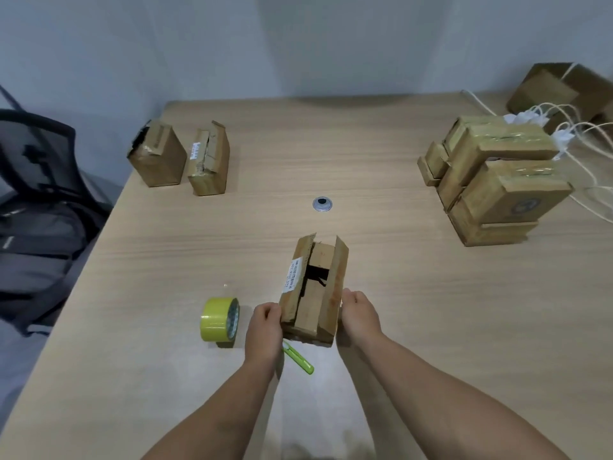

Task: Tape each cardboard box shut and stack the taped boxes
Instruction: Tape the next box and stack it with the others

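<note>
Head view is showing both hands clamped on the open box (pixel 313 290), which is sitting on the table (pixel 431 343) straight ahead of the person. The left hand (pixel 263 327) is curling its fingers round the near left corner of that box, and the right hand (pixel 360 315) is gripping the near right wall. A green cutter (pixel 298 358) is lying just nearer than the box, partly under the left wrist, and the tape roll (pixel 219 318) is standing on edge just left of it.

The box is looking light and thin-walled (worn corners, flaps gaping over a dark gap), so it is likely to buckle if squeezed. Pressing the long flaps down flat from both side walls looks like the safer hold.

Beyond the box a metal grommet (pixel 322 204) is sitting in the tabletop. Two untaped boxes (pixel 179 159) are standing far off to its left near the table edge, and the taped stack (pixel 491 180) is waiting far to its right, beside white cables (pixel 564 127). Bare tabletop is lying between the box and the stack for carrying it across.
</note>
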{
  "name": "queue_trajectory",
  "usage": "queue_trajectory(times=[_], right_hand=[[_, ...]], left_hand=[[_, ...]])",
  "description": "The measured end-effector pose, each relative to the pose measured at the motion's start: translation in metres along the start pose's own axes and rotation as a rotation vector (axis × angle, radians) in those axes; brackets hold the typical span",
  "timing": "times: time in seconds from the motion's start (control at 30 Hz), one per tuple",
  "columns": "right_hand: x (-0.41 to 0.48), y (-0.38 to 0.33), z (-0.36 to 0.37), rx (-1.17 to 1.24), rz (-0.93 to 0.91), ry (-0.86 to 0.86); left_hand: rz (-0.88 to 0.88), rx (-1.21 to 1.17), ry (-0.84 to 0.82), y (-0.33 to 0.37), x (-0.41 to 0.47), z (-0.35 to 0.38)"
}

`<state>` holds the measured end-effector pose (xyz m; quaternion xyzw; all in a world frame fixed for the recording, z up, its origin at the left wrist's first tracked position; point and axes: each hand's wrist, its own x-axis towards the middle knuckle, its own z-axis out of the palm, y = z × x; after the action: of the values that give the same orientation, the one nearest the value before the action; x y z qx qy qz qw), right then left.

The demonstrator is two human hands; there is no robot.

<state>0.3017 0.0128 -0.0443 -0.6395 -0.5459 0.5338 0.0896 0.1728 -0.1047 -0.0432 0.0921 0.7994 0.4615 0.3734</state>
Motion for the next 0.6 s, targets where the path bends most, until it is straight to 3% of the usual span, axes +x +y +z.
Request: queue_trajectory(times=[0.13,0.3,0.5,0.6], right_hand=[[0.022,-0.019,-0.013,0.035,-0.044,0.015],[0.045,-0.058,-0.026,0.069,-0.128,-0.041],[0.066,-0.078,-0.034,0.058,-0.175,-0.159],[0.068,-0.073,-0.04,-0.044,-0.2,-0.13]], left_hand=[[-0.035,0.036,0.185,-0.005,-0.012,0.006],[-0.175,-0.312,0.104,-0.012,-0.017,0.019],[-0.161,-0.39,0.157,0.001,-0.015,0.025],[-0.141,-0.359,0.183,0.006,-0.011,0.028]])
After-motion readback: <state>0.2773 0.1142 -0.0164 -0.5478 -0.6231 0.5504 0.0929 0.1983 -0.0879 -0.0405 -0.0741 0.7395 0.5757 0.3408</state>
